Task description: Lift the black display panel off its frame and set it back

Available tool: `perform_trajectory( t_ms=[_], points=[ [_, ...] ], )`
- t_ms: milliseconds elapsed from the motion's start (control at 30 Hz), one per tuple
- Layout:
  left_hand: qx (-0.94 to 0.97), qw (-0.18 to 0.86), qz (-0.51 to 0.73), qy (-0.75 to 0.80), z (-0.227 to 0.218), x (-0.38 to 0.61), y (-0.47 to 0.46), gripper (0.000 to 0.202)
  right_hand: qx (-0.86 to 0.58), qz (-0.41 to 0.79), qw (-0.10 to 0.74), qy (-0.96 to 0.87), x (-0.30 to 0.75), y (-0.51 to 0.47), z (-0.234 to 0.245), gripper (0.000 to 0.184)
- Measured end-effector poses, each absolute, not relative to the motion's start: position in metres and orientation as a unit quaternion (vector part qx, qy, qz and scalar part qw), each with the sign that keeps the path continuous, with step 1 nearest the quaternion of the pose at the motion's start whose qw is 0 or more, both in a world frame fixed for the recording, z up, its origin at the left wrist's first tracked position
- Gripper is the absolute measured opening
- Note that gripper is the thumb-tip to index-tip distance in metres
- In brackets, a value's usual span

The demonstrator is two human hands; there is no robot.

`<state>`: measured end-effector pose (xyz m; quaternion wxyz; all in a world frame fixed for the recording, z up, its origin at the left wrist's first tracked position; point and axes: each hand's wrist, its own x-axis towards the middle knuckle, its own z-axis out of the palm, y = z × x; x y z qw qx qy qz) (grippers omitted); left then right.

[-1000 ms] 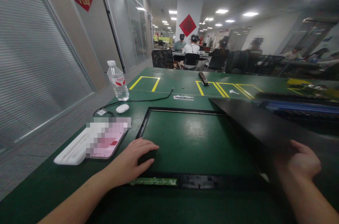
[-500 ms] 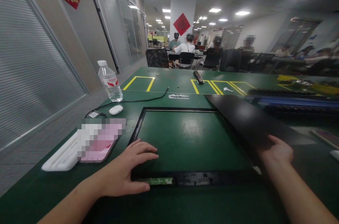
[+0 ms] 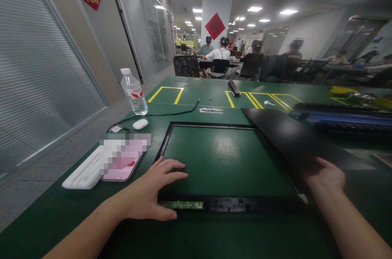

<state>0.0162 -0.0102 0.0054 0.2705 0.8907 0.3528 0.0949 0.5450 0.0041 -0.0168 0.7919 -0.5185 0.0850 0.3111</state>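
Note:
A black rectangular frame lies flat on the green table, which shows through its opening. A narrow green circuit board runs along the left part of its near bar. Over the frame's near left corner rests my left hand, fingers spread and thumb stretched along the near bar. At the right, my right hand grips a thin black flat panel by its near part. The panel is tilted beside the frame's right bar and partly covers it. The fingers beneath the panel are hidden.
On the left are a phone, a white tray-like item, a white oval case, a water bottle and a black cable. A dark strip lies at the back. Several people sit beyond the table.
The view has shifted slightly, moving the scene a little to the right. Both hands keep nearly the same place on the frame and the panel.

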Motion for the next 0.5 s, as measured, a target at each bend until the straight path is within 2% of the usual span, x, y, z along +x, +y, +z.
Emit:
perform_trajectory(
  t_ms=[500],
  points=[
    [0.886, 0.282, 0.106, 0.353, 0.006, 0.018, -0.010, 0.088, -0.534, 0.305, 0.786, 0.065, 0.520, -0.007, 0.021, 0.039]
  ],
)
